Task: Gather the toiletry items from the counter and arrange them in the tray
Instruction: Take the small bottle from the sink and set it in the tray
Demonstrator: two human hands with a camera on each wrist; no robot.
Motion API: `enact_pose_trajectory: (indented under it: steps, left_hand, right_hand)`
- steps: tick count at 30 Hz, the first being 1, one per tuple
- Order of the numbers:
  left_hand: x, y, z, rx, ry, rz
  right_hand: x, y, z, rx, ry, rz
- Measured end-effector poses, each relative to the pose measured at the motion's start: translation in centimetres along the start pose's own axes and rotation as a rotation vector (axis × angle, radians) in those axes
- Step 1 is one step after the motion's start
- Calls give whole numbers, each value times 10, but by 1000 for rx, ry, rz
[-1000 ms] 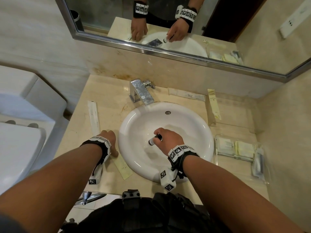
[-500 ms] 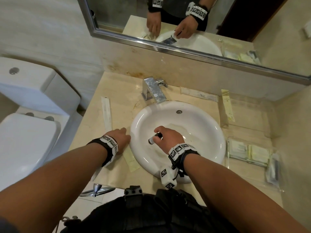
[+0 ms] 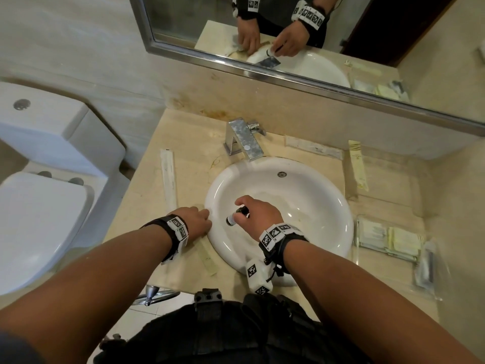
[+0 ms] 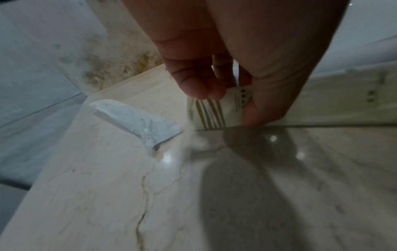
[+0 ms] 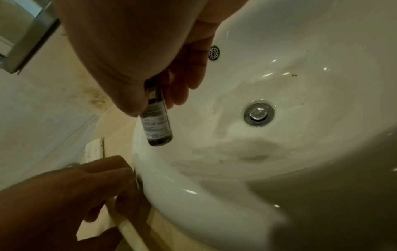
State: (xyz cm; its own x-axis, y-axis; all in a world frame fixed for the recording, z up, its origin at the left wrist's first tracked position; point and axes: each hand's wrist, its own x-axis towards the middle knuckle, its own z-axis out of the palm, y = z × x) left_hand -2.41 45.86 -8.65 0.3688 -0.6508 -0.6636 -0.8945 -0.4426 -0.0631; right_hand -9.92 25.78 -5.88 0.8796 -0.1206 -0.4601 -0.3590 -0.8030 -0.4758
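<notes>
My right hand (image 3: 246,214) grips a small dark bottle (image 3: 234,218) with a white label (image 5: 155,124) and holds it over the left side of the white sink basin (image 3: 315,206). My left hand (image 3: 202,219) is on the counter against the sink's left rim. Its fingers (image 4: 193,84) and thumb pinch one end of a flat yellowish striped packet (image 4: 214,112), which runs toward the front edge (image 3: 208,258). The clear tray (image 3: 357,233) at the counter's right holds several flat packets.
A long white packet (image 3: 169,177) lies on the counter left of the sink. Another pale packet (image 3: 313,149) and a yellow one (image 3: 358,166) lie behind and right of it. The steel tap (image 3: 244,140) stands at the back, and a toilet (image 3: 39,219) is at the left.
My left hand has slid right to the sink's rim, onto the yellowish packet. The right hand keeps hold of the bottle over the basin. The view has swung left.
</notes>
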Motion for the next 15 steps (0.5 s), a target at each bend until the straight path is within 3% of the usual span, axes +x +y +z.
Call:
enact_pose_trajectory:
  steps: [6, 15]
  left_hand:
    - [3, 11, -22, -108, -6, -23]
    - [42, 63, -106, -340, 214, -30]
  right_hand:
    - [-7, 15, -15, -7, 38, 32]
    - [-54, 95, -66, 98, 217, 152]
